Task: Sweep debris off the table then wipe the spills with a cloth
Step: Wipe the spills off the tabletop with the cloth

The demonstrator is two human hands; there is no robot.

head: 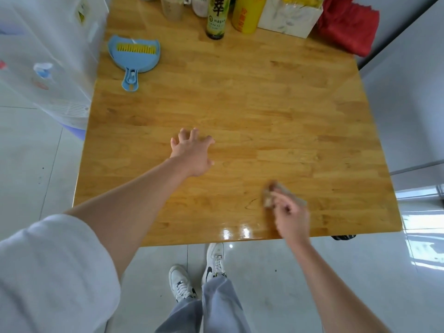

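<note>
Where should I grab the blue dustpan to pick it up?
Take the dustpan by its narrow handle, the part nearest you, coming from the near side of the table. The handle points toward you while the wide scoop, with the yellow brush lying in it, faces away. It looks slim enough for a full grip.
</note>
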